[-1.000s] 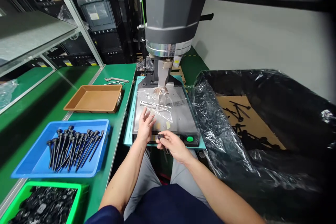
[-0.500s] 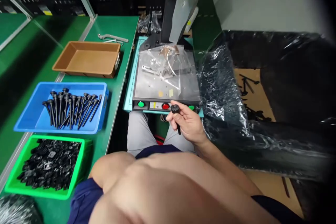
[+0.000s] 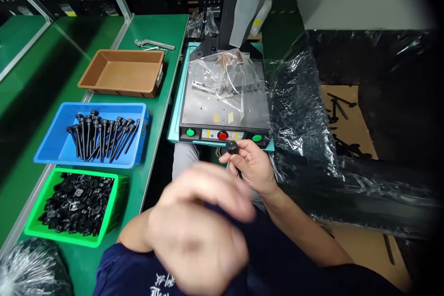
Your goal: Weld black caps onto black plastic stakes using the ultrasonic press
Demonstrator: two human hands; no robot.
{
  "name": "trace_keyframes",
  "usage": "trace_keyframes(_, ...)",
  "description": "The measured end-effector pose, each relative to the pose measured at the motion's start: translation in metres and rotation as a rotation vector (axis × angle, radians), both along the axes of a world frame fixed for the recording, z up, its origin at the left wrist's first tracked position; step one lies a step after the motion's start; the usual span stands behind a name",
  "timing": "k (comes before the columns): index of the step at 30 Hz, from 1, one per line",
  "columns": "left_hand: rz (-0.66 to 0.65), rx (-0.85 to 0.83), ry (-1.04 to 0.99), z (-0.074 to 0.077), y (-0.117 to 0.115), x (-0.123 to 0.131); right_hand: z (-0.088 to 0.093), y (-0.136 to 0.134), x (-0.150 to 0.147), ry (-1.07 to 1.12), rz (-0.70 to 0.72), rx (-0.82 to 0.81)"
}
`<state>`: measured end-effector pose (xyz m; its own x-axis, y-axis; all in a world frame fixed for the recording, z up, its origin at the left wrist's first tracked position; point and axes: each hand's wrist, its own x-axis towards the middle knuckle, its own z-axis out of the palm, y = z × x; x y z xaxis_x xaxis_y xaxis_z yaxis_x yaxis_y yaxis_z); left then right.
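Observation:
My right hand point(image 3: 255, 166) is closed around a black round-headed rod point(image 3: 232, 148), its knob-like head up at the fingertips and part of its shaft hidden by the fingers. My left hand point(image 3: 201, 226) is close to the camera, in front of my torso, and smeared by motion. Its fingers look bent, but whether they hold anything cannot be made out. Similar black round-headed rods point(image 3: 100, 136) lie in a blue tray point(image 3: 52, 148) on the left. Small black parts point(image 3: 78, 203) fill a green bin point(image 3: 33, 226) nearer to me.
A machine point(image 3: 222, 113) with a red button point(image 3: 222, 135) and green buttons stands ahead, plastic film over its plate. On the green table point(image 3: 157, 74) are a brown tray point(image 3: 123, 76) and wrenches point(image 3: 154, 45). A plastic-lined box point(image 3: 301, 115) holds black rods at right.
My left hand has swung up, its forearm no longer lying across the lower view. My right hand keeps hold of the rod, whose head has tilted slightly. The view has shifted a little.

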<state>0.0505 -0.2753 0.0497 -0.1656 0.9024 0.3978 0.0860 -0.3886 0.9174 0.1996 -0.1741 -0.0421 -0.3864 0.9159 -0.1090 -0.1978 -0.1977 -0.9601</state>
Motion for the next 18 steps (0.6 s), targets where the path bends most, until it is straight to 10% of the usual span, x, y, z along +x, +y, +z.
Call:
trace_keyframes(8, -0.114, -0.335, -0.126, -0.077, 0.060, -0.011, -0.010, -0.009, 0.003, -0.023, 0.100, 0.004)
trace_keyframes(18, -0.067, -0.459, -0.415, -0.094, 0.056, -0.016, -0.012, -0.011, 0.006, -0.096, 0.300, -0.057)
